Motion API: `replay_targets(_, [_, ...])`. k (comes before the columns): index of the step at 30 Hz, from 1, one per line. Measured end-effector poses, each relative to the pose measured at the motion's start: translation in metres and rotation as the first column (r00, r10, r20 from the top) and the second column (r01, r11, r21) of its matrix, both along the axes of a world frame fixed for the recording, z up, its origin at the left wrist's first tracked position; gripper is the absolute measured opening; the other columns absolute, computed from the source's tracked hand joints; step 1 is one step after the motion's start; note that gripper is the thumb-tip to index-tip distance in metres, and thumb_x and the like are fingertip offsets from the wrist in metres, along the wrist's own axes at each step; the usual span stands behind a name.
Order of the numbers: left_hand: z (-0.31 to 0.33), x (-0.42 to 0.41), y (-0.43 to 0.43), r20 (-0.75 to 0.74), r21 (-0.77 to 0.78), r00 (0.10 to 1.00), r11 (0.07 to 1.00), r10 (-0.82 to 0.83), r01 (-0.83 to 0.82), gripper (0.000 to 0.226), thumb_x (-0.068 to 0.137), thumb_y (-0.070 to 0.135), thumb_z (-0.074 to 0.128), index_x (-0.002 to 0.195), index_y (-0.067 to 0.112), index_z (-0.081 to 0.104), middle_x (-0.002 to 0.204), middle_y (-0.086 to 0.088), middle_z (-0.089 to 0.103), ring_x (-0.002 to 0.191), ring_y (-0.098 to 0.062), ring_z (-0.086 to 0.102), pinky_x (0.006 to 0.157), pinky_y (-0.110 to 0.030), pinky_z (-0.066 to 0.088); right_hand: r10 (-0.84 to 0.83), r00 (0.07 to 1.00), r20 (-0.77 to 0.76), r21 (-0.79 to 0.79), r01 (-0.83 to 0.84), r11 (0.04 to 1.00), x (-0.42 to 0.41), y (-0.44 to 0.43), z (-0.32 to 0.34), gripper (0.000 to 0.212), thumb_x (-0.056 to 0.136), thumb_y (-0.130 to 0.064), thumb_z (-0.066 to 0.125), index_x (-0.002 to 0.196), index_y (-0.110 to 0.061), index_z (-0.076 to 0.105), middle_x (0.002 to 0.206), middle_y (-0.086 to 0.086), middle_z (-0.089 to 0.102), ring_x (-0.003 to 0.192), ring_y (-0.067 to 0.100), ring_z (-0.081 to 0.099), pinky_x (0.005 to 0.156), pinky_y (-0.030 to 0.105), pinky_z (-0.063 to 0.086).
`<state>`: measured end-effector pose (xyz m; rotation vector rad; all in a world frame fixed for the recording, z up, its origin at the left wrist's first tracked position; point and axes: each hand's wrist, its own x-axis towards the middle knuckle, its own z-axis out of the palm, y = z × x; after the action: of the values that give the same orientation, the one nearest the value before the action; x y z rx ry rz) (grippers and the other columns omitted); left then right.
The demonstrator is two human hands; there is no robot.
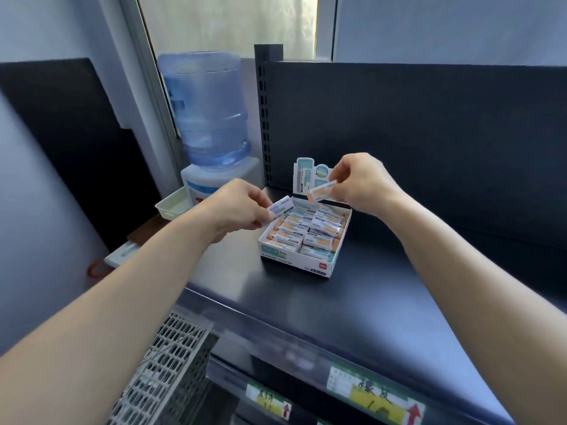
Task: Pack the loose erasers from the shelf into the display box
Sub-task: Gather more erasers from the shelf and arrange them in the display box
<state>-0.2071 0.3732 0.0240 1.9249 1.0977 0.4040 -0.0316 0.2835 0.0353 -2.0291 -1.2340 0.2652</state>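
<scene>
Head view: a person's hands meet over a white display box [294, 262] standing on a dark shelf [383, 302]. Each hand holds one piece. The left hand [242, 207] pinches a lilac-sleeved eraser [280, 209] at the box's left wall. The right hand [365, 182] pinches an orange-ended eraser [322, 190] above the far rim, just in front of the upright header card [308, 174].

The packed erasers [306, 233] already lie in tight rows, and the box looks close to full. The likely trouble is fit. A piece forced into a narrow gap could tip its neighbours up or shove the light card box along the shelf. The right hand works so close to the header card that a careless drop of the wrist could bend it. A fumbled eraser on the left could roll off the shelf's left edge, which runs near the box, toward the water dispenser [211, 118] beyond.

Open shelf lies to the right of the box and on its near side. The back panel [429, 133] closes off the far side. A slotted upright [266, 118] stands at the far left corner.
</scene>
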Motion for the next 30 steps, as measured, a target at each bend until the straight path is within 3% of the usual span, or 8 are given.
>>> replay_targets(5, [-0.005,-0.001,0.01,0.007,-0.005,1.0,1.0,0.019,-0.019,0.007,0.081,0.0,0.069,0.08,0.007,0.068,0.077,-0.008,0.065,0.073,-0.018,0.059,0.075,-0.027,0.054,-0.008,1.0,0.002,-0.075,0.008,0.997,-0.001,0.017,-0.01,0.01,0.081,-0.002,0.061,0.083,-0.012,0.061,0.094,0.003,0.06,0.069,0.01,0.051,0.05,0.02,0.039])
replay_targets(11, [-0.009,0.0,0.032,-0.002,0.002,1.0,1.0,-0.012,0.012,0.009,0.082,0.001,0.069,0.079,0.009,0.068,0.077,-0.008,0.065,0.068,-0.014,0.059,0.073,-0.025,0.055,-0.027,0.999,0.025,-0.156,0.031,0.987,-0.002,0.039,-0.015,0.012,0.08,0.001,0.06,0.08,-0.01,0.063,0.09,0.005,0.062,0.075,0.017,0.056,0.051,0.022,0.043])
replay_targets(15, [-0.013,0.001,0.052,-0.026,0.003,0.998,0.998,-0.061,0.061,0.01,0.083,0.004,0.069,0.078,0.013,0.068,0.081,-0.008,0.065,0.072,-0.014,0.061,0.076,-0.026,0.056,-0.056,0.998,0.04,-0.209,0.063,0.976,-0.002,0.053,-0.022,0.012,0.082,-0.001,0.063,0.091,-0.007,0.065,0.091,0.006,0.066,0.073,0.016,0.058,0.053,0.023,0.045])
replay_targets(20, [-0.013,0.009,0.069,-0.04,-0.006,0.988,0.989,-0.15,0.15,0.007,0.083,0.005,0.068,0.088,0.01,0.069,0.093,-0.012,0.068,0.078,-0.017,0.062,0.08,-0.028,0.057,-0.082,0.991,0.107,-0.238,0.106,0.965,-0.002,0.062,-0.026,0.015,0.085,-0.006,0.064,0.099,-0.007,0.063,0.09,0.005,0.065,0.065,0.009,0.053,0.047,0.022,0.036])
replay_targets(26, [-0.012,0.021,0.079,-0.062,0.005,0.969,0.971,-0.239,0.24,0.006,0.085,0.009,0.067,0.089,0.014,0.068,0.094,-0.007,0.067,0.081,-0.015,0.063,0.067,-0.019,0.053,-0.124,0.966,0.225,-0.271,0.184,0.945,-0.013,0.066,-0.029,0.021,0.09,-0.004,0.058,0.111,-0.005,0.061,0.106,0.01,0.063,0.083,0.02,0.056,0.068,0.031,0.051])
replay_targets(30, [-0.012,0.023,0.083,-0.073,0.017,0.956,0.958,-0.285,0.287,0.006,0.086,0.009,0.066,0.09,0.014,0.067,0.094,-0.006,0.067,0.08,-0.014,0.062,0.064,-0.018,0.052,-0.148,0.95,0.275,-0.236,0.216,0.948,-0.017,0.063,-0.029,0.018,0.089,-0.004,0.059,0.107,-0.006,0.059,0.105,0.009,0.059,0.082,0.019,0.053,0.065,0.032,0.046])
